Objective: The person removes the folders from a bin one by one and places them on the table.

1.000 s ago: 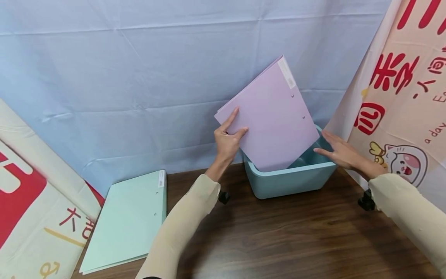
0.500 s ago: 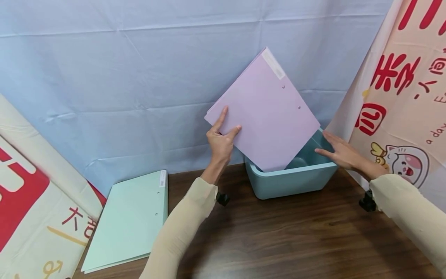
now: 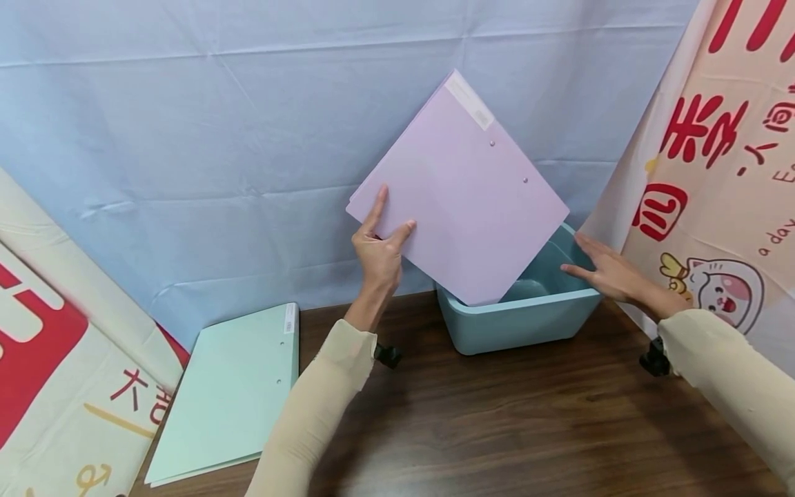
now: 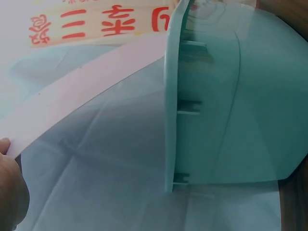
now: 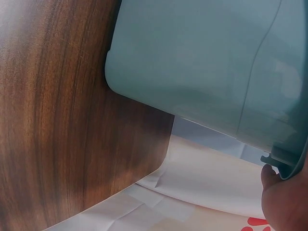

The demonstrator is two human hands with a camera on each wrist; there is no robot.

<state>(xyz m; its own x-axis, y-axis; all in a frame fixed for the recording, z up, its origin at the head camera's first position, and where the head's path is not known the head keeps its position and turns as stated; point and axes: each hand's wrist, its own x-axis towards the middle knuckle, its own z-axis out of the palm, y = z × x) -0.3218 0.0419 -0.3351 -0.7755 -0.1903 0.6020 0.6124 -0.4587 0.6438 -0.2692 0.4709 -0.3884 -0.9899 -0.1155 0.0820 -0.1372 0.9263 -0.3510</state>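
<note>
At the counter's back edge, left hand [image 3: 377, 250] pinches lilac folder [image 3: 459, 193] by one corner; right hand [image 3: 605, 270], fingers straight, steadies teal bin [image 3: 528, 321]. Risk: the folder pivots and slips.

lilac folder [image 3: 456, 193] tilted, corner inside teal bin [image 3: 528, 321]

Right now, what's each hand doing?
Left hand: pinches the flat lilac plastic folder.
Right hand: open, straight fingers on the teal plastic bin rim.

long cream sleeves [image 3: 317, 414], bare hands
</note>
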